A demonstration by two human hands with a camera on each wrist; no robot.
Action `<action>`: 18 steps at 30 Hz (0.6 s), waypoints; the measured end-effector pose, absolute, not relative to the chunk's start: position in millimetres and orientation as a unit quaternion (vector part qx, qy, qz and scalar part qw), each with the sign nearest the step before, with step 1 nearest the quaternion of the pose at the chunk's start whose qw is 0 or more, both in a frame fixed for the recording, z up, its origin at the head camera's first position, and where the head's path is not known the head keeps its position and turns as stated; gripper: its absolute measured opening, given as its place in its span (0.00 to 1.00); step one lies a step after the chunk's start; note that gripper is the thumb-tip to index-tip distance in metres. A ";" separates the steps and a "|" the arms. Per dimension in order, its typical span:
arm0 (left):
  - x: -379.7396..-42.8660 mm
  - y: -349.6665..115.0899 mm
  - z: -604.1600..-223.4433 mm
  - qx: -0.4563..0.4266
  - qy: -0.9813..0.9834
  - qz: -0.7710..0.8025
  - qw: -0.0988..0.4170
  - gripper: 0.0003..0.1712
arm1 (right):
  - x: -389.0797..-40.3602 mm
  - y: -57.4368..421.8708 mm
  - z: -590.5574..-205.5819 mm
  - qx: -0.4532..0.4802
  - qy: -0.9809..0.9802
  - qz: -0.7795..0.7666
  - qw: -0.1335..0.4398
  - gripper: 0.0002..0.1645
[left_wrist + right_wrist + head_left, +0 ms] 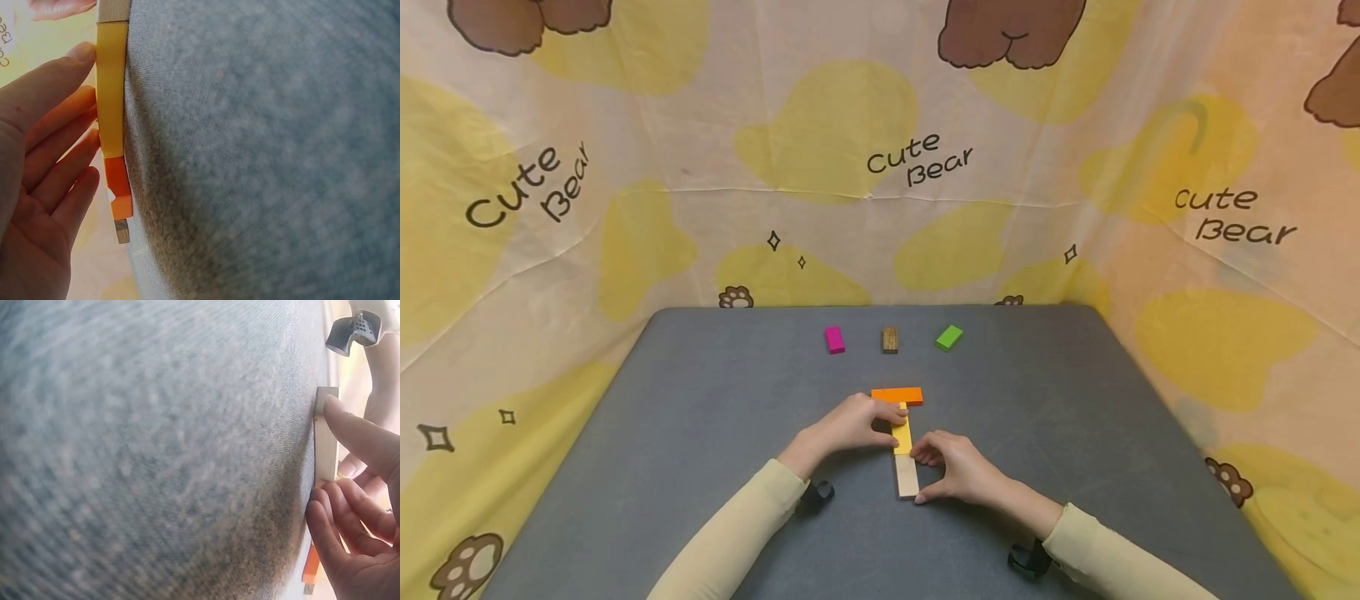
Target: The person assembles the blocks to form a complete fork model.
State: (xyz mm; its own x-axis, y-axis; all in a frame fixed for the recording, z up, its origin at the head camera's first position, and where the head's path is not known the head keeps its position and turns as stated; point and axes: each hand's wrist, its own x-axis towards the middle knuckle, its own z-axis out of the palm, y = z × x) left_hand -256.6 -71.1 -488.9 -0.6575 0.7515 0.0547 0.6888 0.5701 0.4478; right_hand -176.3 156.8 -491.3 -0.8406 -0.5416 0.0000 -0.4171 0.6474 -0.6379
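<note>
Left hand (857, 422) gripped the yellow block (903, 439), right hand (962, 469) the pale block (907, 477), thumbs and fingers curled along each, apparently aligning them end to end against the orange block (897, 395).

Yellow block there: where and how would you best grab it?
The yellow block is probably best pinched by its long sides from above: its ends meet the orange block and the pale block, leaving the sides to grip. The left hand touches one side.
</note>
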 end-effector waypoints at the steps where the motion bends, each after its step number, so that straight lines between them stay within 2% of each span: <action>1: -256.8 -71.1 -489.2 0.407 0.883 0.222 0.072 0.23 | -176.4 156.8 -491.2 -0.265 0.903 -0.325 0.096 0.35; 18: -256.1 -70.6 -489.2 0.404 0.883 0.227 0.076 0.24 | -177.3 157.2 -492.3 -0.266 0.903 -0.323 0.096 0.35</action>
